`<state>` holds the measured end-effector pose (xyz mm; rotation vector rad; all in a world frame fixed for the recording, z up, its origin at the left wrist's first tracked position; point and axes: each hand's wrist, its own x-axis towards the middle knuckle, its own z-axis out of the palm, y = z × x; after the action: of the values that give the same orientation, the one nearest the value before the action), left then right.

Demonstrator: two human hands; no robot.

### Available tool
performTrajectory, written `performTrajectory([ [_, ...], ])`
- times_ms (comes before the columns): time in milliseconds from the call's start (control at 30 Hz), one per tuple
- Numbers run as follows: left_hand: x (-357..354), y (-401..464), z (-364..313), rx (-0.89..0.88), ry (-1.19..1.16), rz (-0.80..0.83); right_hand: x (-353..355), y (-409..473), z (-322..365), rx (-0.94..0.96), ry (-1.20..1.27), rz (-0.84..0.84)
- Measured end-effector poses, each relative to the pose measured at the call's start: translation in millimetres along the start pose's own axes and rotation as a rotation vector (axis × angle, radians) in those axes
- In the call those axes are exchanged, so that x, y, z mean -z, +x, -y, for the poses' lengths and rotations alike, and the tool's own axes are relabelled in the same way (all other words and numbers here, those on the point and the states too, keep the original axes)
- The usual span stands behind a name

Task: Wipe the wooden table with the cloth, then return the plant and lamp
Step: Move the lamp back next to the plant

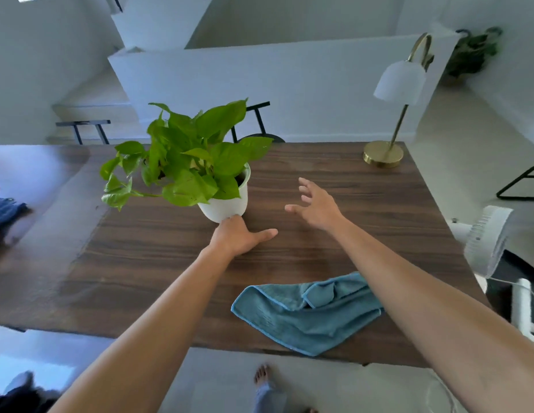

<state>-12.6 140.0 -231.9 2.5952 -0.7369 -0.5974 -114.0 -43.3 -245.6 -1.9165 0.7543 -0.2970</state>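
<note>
- Left hand (240, 235): knuckles up on the wooden table (334, 245). Its fingers reach the near base of the white pot (227, 205) and touch it; the fingertips are hidden under the pot's curve, so whether they curl round it cannot be told. The thumb is stretched out flat to the right, apart from the pot.
- Right hand (315, 204): raised above the table, fingers spread wide and slightly bent, holding nothing. The pot lies to the left of its fingertips, with bare wood between.
- Plant (185, 162): leafy green, upright in the white pot, standing on the table just beyond the left fingers; leaves trail toward the left edge.
- Lamp (395, 114): brass base on the far right corner of the table, well beyond the right fingers; white shade hanging from a curved brass arm.
- Cloth (307, 314): blue, crumpled and partly folded, lying on the near table edge behind both hands, partly under the right forearm, touched by neither hand.
- White fan (487, 244): off the table's right side.
</note>
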Motion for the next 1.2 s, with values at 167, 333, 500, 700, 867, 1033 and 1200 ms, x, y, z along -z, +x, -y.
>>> performTrajectory([
  [167,-18.7,-1.3,-61.4,-0.143,0.004,0.028,62.5,-15.4,-12.0,-0.03,-0.048,-0.152],
  [333,-30.4,15.0,-116.1,-0.314,-0.003,0.02,120.1,-16.1,-24.8,-0.07,-0.066,-0.283],
  [500,-42.2,48.1,-164.9,-0.445,-0.011,-0.011,162.8,1.8,-37.8,-0.122,-0.117,-0.357],
  [700,-64.8,112.2,-212.8,-0.508,-0.016,0.007,201.6,55.4,-47.3,-0.194,-0.113,-0.471],
  [867,-81.7,167.6,-243.1,-0.482,-0.036,0.032,227.7,112.5,-55.7,-0.247,-0.057,-0.554],
  [1033,-104.4,213.3,-274.6,-0.474,-0.038,0.079,244.0,165.1,-70.8,-0.269,-0.067,-0.559],
  [1200,-131.6,244.3,-294.2,-0.473,0.018,0.072,251.3,203.5,-84.7,-0.284,-0.063,-0.555],
])
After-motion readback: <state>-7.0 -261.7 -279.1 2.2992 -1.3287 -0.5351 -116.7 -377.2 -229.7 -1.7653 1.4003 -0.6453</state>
